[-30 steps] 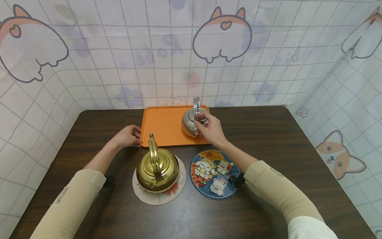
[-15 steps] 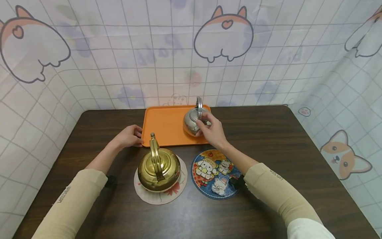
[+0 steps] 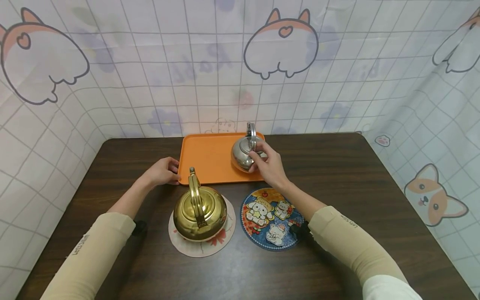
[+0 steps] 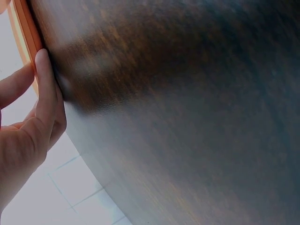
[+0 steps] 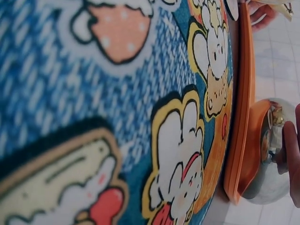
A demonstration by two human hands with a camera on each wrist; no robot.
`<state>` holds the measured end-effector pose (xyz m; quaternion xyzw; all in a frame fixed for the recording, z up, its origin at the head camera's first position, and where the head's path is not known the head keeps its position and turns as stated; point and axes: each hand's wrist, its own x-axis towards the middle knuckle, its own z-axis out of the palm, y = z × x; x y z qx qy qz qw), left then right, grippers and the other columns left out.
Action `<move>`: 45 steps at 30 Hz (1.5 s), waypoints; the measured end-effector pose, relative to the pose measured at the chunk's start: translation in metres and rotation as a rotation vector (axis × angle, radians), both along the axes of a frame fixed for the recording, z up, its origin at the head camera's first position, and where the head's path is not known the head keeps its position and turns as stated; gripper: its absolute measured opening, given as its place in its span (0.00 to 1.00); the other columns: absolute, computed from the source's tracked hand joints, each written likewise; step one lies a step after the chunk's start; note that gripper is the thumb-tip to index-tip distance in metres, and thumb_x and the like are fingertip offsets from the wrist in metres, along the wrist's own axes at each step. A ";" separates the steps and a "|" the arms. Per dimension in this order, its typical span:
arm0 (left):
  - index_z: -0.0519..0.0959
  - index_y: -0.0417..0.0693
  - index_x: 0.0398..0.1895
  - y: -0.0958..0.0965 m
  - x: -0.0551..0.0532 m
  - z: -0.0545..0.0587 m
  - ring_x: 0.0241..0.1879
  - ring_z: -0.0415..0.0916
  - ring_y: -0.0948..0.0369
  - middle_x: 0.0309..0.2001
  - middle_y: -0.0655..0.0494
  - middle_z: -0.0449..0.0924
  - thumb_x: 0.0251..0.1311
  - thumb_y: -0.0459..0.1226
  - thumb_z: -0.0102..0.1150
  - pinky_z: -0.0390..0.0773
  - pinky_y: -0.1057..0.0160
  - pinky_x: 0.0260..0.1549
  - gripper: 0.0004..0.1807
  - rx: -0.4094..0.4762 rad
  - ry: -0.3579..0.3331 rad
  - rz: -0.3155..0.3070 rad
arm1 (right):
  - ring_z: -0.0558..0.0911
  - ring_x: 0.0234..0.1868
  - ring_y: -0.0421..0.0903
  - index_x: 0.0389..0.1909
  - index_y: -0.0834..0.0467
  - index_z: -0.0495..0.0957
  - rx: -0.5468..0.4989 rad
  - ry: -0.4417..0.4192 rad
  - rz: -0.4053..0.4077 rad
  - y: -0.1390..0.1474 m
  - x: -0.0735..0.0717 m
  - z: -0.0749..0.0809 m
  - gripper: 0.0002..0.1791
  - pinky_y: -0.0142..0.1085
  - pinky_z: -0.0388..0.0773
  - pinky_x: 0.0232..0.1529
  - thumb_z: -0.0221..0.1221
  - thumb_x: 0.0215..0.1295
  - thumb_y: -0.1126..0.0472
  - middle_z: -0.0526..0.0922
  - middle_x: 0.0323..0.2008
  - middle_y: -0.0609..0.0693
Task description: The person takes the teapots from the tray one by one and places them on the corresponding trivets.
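At the back right of the orange tray [image 3: 206, 160] sits a small shiny silver kettle [image 3: 240, 154], its loop handle upright. My right hand [image 3: 268, 164] holds it from the right, thumb and fingers curled at the lower part of the handle; the exact contact is partly hidden. In the right wrist view, fingers [image 5: 290, 154] lie against the kettle's side. My left hand [image 3: 163, 171] is at the tray's front left corner. There, the left wrist view shows thumb and fingers on either side of the rim [image 4: 29, 35], pinching it.
A larger gold kettle [image 3: 198, 212] stands on a pale round floral mat [image 3: 187, 250], in front of the tray. Beside it lies a blue round cartoon mat [image 3: 262, 225], under my right forearm. Dark wood tabletop [image 3: 318, 166] extends right; a patterned cloth [image 3: 210, 96] hangs behind.
The silver kettle has shifted very slightly right on the tray, along with my right hand. My left hand stays at the tray's corner. The view itself moved a little.
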<state>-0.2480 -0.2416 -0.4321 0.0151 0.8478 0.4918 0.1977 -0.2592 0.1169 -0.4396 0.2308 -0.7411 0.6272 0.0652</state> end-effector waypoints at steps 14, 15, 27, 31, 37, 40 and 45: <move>0.55 0.19 0.70 -0.001 0.000 0.002 0.37 0.80 0.55 0.52 0.30 0.68 0.68 0.21 0.57 0.88 0.57 0.40 0.32 -0.010 0.004 -0.008 | 0.82 0.24 0.68 0.58 0.69 0.73 -0.036 0.016 0.038 0.005 0.003 0.004 0.14 0.44 0.88 0.31 0.55 0.79 0.64 0.78 0.47 0.62; 0.55 0.19 0.70 -0.001 0.000 0.002 0.37 0.80 0.55 0.52 0.30 0.68 0.68 0.21 0.57 0.88 0.57 0.40 0.32 -0.010 0.003 -0.008 | 0.81 0.24 0.69 0.58 0.69 0.73 -0.039 0.014 0.039 0.005 0.003 0.005 0.14 0.44 0.88 0.31 0.55 0.79 0.65 0.78 0.48 0.62; 0.55 0.19 0.70 -0.002 0.000 0.001 0.37 0.80 0.55 0.51 0.30 0.68 0.68 0.21 0.57 0.88 0.58 0.40 0.32 -0.007 0.007 -0.012 | 0.79 0.28 0.78 0.58 0.75 0.71 -0.053 -0.010 0.066 0.007 0.020 0.029 0.14 0.57 0.86 0.36 0.53 0.78 0.72 0.76 0.49 0.70; 0.56 0.19 0.69 -0.001 -0.001 0.000 0.38 0.80 0.54 0.51 0.31 0.68 0.68 0.21 0.56 0.88 0.59 0.40 0.31 -0.006 0.008 -0.017 | 0.80 0.28 0.75 0.57 0.76 0.71 -0.049 0.004 0.076 0.007 0.031 0.040 0.13 0.56 0.87 0.35 0.52 0.77 0.73 0.76 0.49 0.71; 0.56 0.19 0.69 -0.001 0.000 0.000 0.40 0.80 0.52 0.51 0.30 0.68 0.68 0.21 0.56 0.88 0.59 0.40 0.31 -0.009 0.005 -0.017 | 0.81 0.27 0.74 0.57 0.77 0.71 -0.046 0.026 0.077 0.011 0.035 0.044 0.13 0.55 0.87 0.35 0.53 0.76 0.74 0.76 0.47 0.74; 0.56 0.20 0.70 0.000 0.000 0.000 0.40 0.80 0.51 0.52 0.30 0.67 0.68 0.21 0.56 0.88 0.58 0.41 0.31 -0.008 0.001 -0.013 | 0.81 0.27 0.73 0.56 0.76 0.72 -0.036 0.034 0.068 0.013 0.038 0.045 0.13 0.54 0.87 0.34 0.53 0.76 0.74 0.76 0.47 0.74; 0.55 0.19 0.70 0.000 0.000 0.001 0.39 0.80 0.53 0.53 0.30 0.67 0.68 0.21 0.56 0.88 0.59 0.40 0.31 -0.009 0.001 -0.011 | 0.82 0.27 0.71 0.56 0.75 0.72 -0.016 0.043 0.058 0.018 0.041 0.047 0.12 0.51 0.88 0.32 0.53 0.76 0.74 0.76 0.47 0.74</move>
